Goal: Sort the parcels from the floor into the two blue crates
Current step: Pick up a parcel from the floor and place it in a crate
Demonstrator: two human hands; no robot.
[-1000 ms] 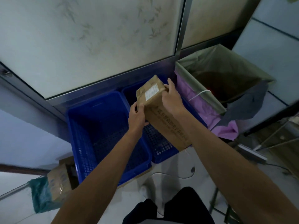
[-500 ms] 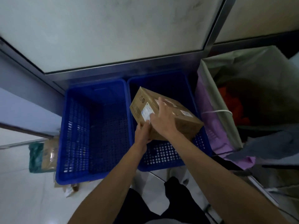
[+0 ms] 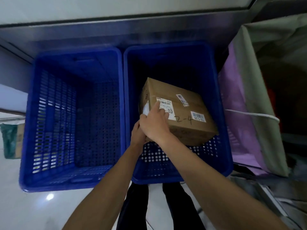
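Note:
Two blue crates stand side by side against a wall. Nothing lies in the left crate (image 3: 29, 130). Inside the right crate (image 3: 222, 155) is a brown cardboard parcel (image 3: 187, 128) with white labels and "2-4" written on top, low over the perforated floor. My right hand (image 3: 155, 122) grips its near left corner, index finger stretched over the top label. My left hand (image 3: 137, 135) holds the same corner from underneath, mostly hidden by the right hand.
A bin lined with purple and grey bags (image 3: 245, 100) stands right of the crates. At the far left edge another parcel in green wrap (image 3: 11, 140) lies on the white floor. My legs (image 3: 137, 208) are just before the right crate.
The parcel has gone from above the right crate down into it, turning flat. My head has moved closer over the crates.

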